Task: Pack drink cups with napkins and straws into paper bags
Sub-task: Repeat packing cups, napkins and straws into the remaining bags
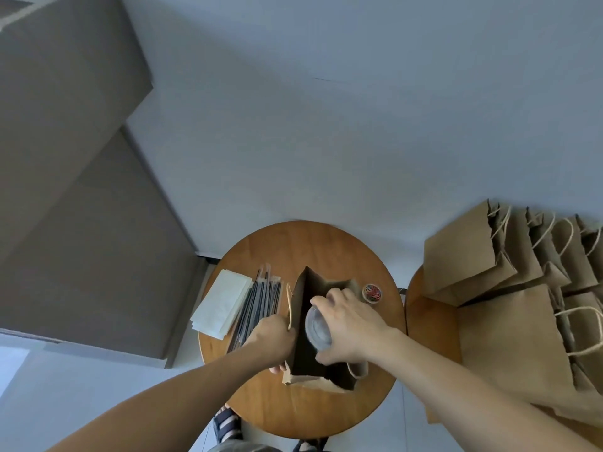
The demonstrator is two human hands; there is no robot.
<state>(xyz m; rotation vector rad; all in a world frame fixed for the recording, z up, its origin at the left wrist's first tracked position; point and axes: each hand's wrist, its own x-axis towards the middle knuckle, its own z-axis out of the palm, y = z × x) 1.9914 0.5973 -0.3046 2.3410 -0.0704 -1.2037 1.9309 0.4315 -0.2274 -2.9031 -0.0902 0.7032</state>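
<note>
Round wooden table (293, 415) viewed from above | centre: open paper bag (310, 378) is gripped at its rim by the left hand (272, 337) | lidded cup (317, 324) is clasped from above by the right hand (354, 324), inside the bag's mouth; judged light, slippery and crushable, best held at the lid rim | 10 o'clock: straws (261, 296), napkins (222, 301) | 1 o'clock: tub (372, 292) of coloured clips | 3 o'clock: spare bags (483, 265)

At the middle of our round table (261, 402) stands the open paper bag (313, 383), with the lidded cup (316, 327) in its mouth, gripped from above by our right hand (352, 324). Our left hand (272, 337) holds the bag's left rim. Left of the bag lie the straws (261, 298), then the napkins (222, 301) at the left edge. A tub of paper clips (372, 292) sits near the right edge. Stacked paper bags (489, 272) lie on the second table (430, 324), to the right
</note>
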